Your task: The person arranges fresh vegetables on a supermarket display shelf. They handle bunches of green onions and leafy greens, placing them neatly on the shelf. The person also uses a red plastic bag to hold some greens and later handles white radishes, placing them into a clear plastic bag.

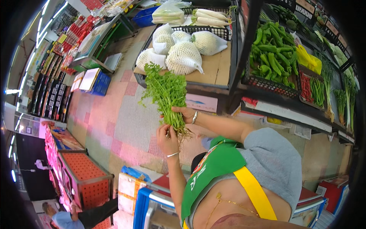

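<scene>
A bunch of leafy green herbs, like coriander or thin celery, hangs before me, leaves up and roots down. My right hand is closed around its stems from the right, a silver bangle at the wrist. My left hand has bent fingers pinched on the lower stems beside the brownish roots; the exact fingertip contact is partly hidden. Just beyond the leaves, several pale round items in white foam nets sit on a cardboard-covered stand.
White radishes lie in a black crate behind the foam nets. To the right, a crate of green peppers stands on a shelf. A blue-framed freezer is close below. A person stands at lower left by an orange perforated counter.
</scene>
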`<act>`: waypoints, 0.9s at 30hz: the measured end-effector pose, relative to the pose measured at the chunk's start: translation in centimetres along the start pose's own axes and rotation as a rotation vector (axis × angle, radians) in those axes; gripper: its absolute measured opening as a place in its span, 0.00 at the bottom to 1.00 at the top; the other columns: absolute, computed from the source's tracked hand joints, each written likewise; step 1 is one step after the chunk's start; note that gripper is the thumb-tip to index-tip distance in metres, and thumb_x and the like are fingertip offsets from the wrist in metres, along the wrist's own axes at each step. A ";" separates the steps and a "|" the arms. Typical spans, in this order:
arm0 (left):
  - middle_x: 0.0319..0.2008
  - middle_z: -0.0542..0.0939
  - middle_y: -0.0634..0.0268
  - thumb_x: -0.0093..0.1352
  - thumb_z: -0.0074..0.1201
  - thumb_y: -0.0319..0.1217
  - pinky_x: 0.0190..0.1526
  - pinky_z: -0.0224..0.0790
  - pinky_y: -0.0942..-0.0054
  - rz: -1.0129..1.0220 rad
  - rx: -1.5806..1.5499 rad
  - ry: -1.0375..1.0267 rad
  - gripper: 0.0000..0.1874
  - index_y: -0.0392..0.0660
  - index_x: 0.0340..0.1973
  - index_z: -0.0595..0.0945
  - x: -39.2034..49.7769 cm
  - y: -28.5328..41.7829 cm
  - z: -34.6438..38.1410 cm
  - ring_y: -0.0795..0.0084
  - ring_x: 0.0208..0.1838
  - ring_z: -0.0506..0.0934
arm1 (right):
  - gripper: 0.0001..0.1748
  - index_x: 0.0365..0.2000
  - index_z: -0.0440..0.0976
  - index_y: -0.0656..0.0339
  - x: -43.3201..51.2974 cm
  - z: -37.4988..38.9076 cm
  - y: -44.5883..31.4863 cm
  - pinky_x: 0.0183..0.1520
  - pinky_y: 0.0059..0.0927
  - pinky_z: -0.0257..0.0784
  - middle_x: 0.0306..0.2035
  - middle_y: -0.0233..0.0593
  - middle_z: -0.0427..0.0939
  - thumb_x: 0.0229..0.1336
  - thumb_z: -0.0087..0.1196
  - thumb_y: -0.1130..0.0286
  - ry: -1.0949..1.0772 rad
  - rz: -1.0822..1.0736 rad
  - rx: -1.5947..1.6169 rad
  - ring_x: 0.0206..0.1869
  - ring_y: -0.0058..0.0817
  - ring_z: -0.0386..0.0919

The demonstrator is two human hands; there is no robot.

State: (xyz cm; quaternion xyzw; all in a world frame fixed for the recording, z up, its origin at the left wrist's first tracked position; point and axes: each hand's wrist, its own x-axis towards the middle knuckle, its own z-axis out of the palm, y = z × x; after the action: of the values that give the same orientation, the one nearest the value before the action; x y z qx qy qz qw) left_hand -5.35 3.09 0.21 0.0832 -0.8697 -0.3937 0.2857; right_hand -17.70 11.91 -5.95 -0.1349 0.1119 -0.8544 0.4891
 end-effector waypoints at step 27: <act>0.35 0.77 0.61 0.64 0.49 0.25 0.38 0.69 0.79 -0.035 -0.417 -0.324 0.08 0.36 0.37 0.76 36.4 -18.5 -1.9 0.75 0.37 0.75 | 0.28 0.50 0.63 0.66 10.4 -3.8 -18.2 0.44 0.44 0.73 0.45 0.49 0.72 0.52 0.52 0.59 0.417 -0.885 -0.028 0.43 0.38 0.75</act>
State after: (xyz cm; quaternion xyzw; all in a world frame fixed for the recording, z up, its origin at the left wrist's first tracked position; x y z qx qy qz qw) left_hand -35.68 -24.05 3.38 -0.0265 -0.8027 -0.5775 0.1466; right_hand -38.74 12.14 -2.39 -0.0019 0.1509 -0.9876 0.0441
